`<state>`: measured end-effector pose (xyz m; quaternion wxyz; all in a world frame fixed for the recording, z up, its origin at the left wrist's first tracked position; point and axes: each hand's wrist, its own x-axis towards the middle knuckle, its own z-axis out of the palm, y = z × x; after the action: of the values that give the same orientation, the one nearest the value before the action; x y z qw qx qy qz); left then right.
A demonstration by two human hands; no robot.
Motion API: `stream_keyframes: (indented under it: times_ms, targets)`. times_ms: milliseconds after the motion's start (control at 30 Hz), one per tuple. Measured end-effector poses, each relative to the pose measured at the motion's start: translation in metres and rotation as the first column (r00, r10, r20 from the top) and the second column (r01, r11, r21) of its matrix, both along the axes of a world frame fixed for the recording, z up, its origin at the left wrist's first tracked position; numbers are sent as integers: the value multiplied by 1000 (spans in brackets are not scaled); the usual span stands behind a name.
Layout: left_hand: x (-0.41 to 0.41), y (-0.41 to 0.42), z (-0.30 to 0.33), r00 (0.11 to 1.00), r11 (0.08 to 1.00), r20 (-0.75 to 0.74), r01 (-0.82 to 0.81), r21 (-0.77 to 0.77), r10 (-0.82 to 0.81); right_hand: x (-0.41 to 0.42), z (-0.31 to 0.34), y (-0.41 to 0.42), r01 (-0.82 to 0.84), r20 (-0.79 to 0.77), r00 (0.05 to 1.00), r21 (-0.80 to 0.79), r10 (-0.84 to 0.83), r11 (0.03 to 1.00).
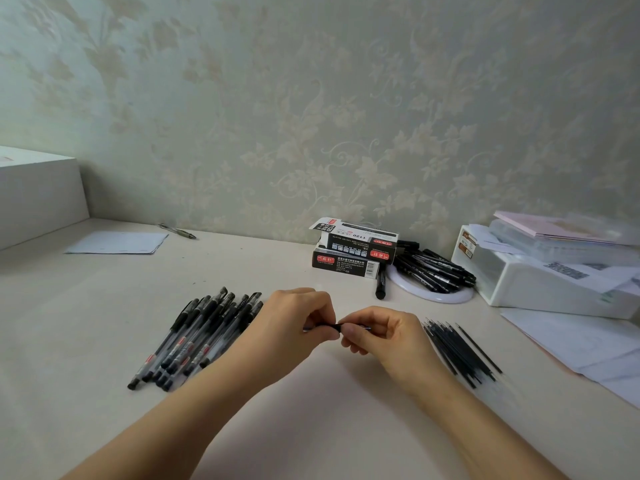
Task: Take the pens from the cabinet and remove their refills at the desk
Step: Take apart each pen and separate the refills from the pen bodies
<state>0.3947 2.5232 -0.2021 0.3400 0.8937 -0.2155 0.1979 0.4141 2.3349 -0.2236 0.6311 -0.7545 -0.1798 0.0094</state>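
My left hand (294, 320) and right hand (377, 332) both pinch one pen (334, 327) above the desk (311, 410). Capped pens (201, 334) lie left, refills (457, 351) right. Behind, two pen boxes (353, 251), one flap open, contents hidden, by the papered wall (346, 116).

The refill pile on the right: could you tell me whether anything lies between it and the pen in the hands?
Nothing visible does. Bare desk separates the pen, held by the left hand and right hand, from the refill pile.

bare desk (104, 289) at left, pens (201, 332) and refills (457, 351) flanking the middle, boxes (353, 251) behind
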Motion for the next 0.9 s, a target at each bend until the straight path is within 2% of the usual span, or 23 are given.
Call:
stream_keyframes:
  times_ms: [367,533,700,800,900]
  targets:
    - [3,-6,-6,998,991,-62,-26,-133,18,4,-1,3,46,17,999,-17,-45,999]
    - [0,-12,-12,998,997,-16,-52,53,53,2,-8,8,45,1,999,-87,-45,995]
    - [5,1,-11,951,937,33,-308,164,307,11,-11,2,349,81,935,-42,-345,936]
    - [6,11,-12,902,873,-27,-410,264,432,15,-16,-7,432,125,899,-98,-420,896]
    - [7,13,-12,873,847,-68,-446,288,483,17,-19,-7,460,197,881,-147,-430,876]
